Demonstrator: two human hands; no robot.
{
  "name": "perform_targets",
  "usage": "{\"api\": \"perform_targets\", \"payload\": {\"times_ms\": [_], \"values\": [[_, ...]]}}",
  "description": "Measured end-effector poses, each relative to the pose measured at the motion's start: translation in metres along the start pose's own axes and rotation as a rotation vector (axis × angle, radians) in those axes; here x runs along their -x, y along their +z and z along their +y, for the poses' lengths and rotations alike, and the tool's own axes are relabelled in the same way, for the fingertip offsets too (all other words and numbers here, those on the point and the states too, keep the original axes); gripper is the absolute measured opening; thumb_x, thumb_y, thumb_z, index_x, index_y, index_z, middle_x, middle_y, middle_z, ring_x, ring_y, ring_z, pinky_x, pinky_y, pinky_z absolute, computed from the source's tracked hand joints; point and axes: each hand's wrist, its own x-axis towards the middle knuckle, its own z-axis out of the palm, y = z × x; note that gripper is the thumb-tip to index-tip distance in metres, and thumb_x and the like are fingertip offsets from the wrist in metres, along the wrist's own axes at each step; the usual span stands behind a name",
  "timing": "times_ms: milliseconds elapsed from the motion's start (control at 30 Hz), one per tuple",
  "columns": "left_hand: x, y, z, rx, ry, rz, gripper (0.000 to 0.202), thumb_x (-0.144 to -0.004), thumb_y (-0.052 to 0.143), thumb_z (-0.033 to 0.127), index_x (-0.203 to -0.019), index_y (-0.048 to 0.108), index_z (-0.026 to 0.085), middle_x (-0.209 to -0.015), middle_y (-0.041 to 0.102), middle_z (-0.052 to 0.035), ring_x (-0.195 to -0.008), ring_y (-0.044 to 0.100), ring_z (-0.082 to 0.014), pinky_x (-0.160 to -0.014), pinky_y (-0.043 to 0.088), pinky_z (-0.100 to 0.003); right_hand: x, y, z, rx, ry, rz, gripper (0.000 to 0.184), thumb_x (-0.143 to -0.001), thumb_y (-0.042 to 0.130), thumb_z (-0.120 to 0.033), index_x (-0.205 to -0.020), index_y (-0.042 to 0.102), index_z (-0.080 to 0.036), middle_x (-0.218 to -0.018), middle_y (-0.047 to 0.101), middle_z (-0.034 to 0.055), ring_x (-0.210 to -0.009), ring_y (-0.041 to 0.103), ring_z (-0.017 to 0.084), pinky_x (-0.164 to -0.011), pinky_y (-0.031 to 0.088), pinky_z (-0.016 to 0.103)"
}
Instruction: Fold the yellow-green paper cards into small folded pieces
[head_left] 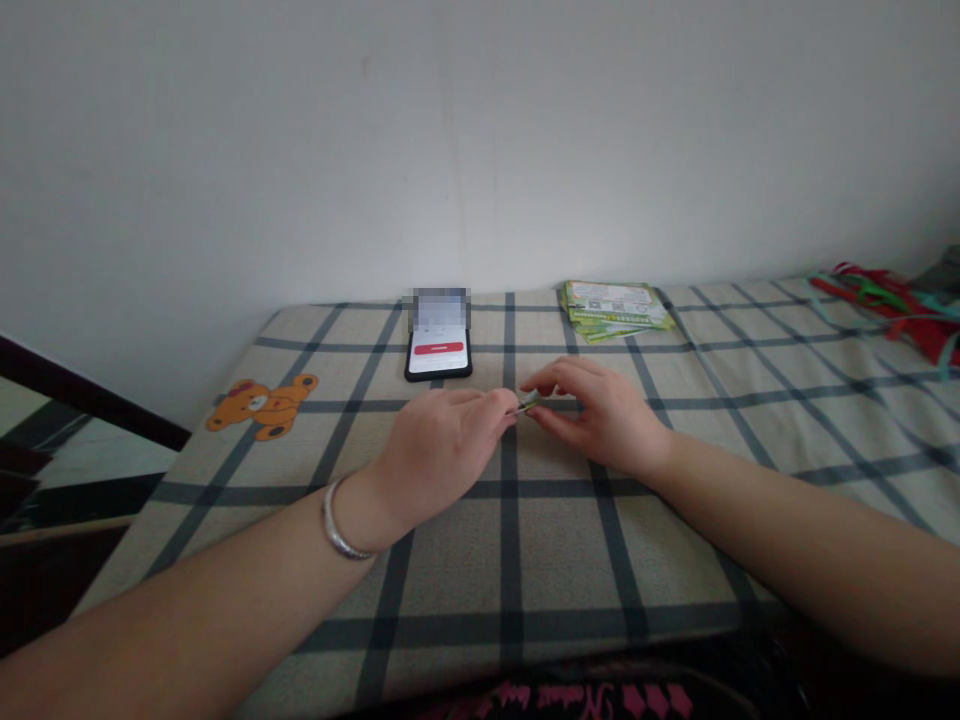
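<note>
Jutting from the pinching left hand [446, 440] — a greenish piece [529, 401], the right hand [611, 415] parted around its end.

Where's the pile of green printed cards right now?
In the head view, the pile lies right of centre on the checked cloth, near the wall, beyond the right hand and right of the phone.

The small, thin green-and-white piece [529, 399] looks papery; the curved silver bangle [331, 527], shiny metal; the beige-and-blue checked cloth [450, 570], matt and woven.
</note>
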Motion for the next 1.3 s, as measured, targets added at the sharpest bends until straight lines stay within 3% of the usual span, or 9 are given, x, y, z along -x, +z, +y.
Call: {"api": "perform_targets", "payload": {"times_ms": [333,533,667,833,1300], "values": [[-0.0024,0.0000,0.0011,0.080,-0.071,-0.071,0.008,-0.093,0.053,0.022,-0.091,0.058,0.016,-0.077,0.070,-0.0032,-0.066,0.066,-0.0194,-0.056,0.045,-0.029,0.0002,0.0011,-0.0081,-0.049,0.106,-0.054,0.005,-0.083,0.058,-0.018,-0.083,0.064,-0.017,-0.077,0.064,0.0002,-0.071,0.059,0.012,-0.063,0.041,0.024],[-0.0007,0.0030,-0.0042,0.179,-0.078,-0.105,0.017,-0.094,0.053,0.027,-0.091,0.067,0.017,-0.081,0.072,-0.0035,-0.074,0.068,-0.0198,-0.065,0.051,-0.030,0.0015,0.0008,-0.0094,0.004,0.092,-0.097,0.006,-0.084,0.058,-0.021,-0.082,0.063,-0.017,-0.075,0.066,0.0001,-0.067,0.058,0.011,-0.061,0.039,0.024],[0.0006,0.0043,-0.0050,0.218,-0.087,-0.086,0.017,-0.094,0.053,0.025,-0.094,0.069,0.018,-0.084,0.073,-0.0032,-0.077,0.069,-0.0194,-0.068,0.052,-0.031,0.0011,0.0009,-0.0108,-0.008,0.174,-0.092,0.010,-0.082,0.059,-0.024,-0.075,0.060,-0.018,-0.072,0.064,0.0000,-0.065,0.057,0.012,-0.059,0.038,0.024],[0.0007,0.0044,-0.0046,0.260,-0.119,-0.057,0.016,-0.091,0.055,0.020,-0.097,0.070,0.020,-0.088,0.075,-0.0014,-0.076,0.070,-0.0181,-0.066,0.052,-0.029,0.0000,0.0003,-0.0094,-0.133,0.212,-0.118,0.006,-0.079,0.057,-0.020,-0.075,0.059,-0.018,-0.070,0.063,-0.0006,-0.064,0.057,0.012,-0.058,0.040,0.024],[-0.0007,0.0034,-0.0031,0.416,-0.253,-0.120,0.015,-0.092,0.053,0.021,-0.089,0.067,0.019,-0.077,0.072,0.0006,-0.068,0.067,-0.0138,-0.059,0.047,-0.023,0.0001,0.0007,-0.0061,-0.289,0.258,-0.121,0.008,-0.076,0.052,-0.015,-0.077,0.060,-0.017,-0.070,0.062,0.0000,-0.064,0.056,0.012,-0.060,0.044,0.024]]}}
